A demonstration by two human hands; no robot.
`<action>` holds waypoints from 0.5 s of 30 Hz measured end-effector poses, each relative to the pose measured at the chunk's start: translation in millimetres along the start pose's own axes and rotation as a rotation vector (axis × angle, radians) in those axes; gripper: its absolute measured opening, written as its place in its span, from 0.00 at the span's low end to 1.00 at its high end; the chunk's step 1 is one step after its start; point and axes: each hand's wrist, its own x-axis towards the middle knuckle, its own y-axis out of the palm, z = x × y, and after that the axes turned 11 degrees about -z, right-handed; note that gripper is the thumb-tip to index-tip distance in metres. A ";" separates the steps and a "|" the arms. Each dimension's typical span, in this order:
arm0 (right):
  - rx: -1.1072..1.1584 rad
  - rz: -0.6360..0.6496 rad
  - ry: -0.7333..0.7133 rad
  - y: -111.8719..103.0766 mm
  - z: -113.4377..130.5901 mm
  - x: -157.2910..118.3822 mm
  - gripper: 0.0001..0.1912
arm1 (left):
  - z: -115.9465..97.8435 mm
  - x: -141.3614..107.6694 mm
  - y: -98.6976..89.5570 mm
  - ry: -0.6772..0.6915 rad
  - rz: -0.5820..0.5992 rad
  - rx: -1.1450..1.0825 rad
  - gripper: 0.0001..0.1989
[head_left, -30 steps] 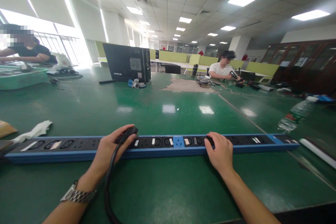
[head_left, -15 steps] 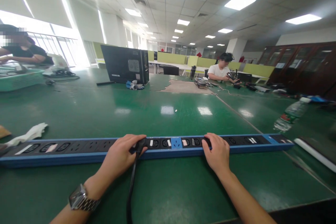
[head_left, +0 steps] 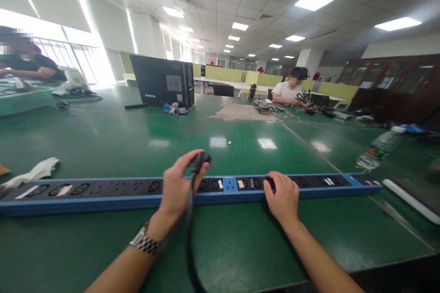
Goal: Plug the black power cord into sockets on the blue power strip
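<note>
A long blue-edged power strip with black socket panels lies across the table in front of me. Pinched in my left hand is a black power plug, held just above the strip. Its thick cable hangs down past my wrist toward the bottom edge. My right hand is closed over the strip right of its middle, thumb on the near side. Something dark shows between thumb and fingers there; I cannot tell whether it is a plug or the strip's panel.
A white glove lies at the left end. A plastic water bottle and a white bar are at the right. Behind stand a black computer case and a green basket. Two people sit farther back.
My left hand has risen from the strip with the plug and moved to the right, uncovering a socket. My right hand has stayed in place on the strip.
</note>
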 end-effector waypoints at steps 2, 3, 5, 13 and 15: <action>0.006 0.005 -0.001 -0.8 0.6 0.1 0.14 | -7.1 -10.0 21.9 0.030 0.266 0.005 0.16; 0.008 0.006 -0.001 -0.9 1.1 0.1 0.14 | -9.0 -14.9 30.4 0.043 0.357 0.040 0.15; 0.014 0.007 0.002 -0.4 2.1 0.1 0.14 | -10.9 -22.1 40.9 0.083 0.480 0.145 0.13; 0.085 0.008 0.070 -9.8 4.3 4.1 0.13 | -8.4 -16.5 43.3 0.243 0.645 0.287 0.14; 0.170 -0.039 0.143 -16.0 15.2 1.1 0.14 | -5.7 -16.0 43.6 0.254 0.663 0.288 0.17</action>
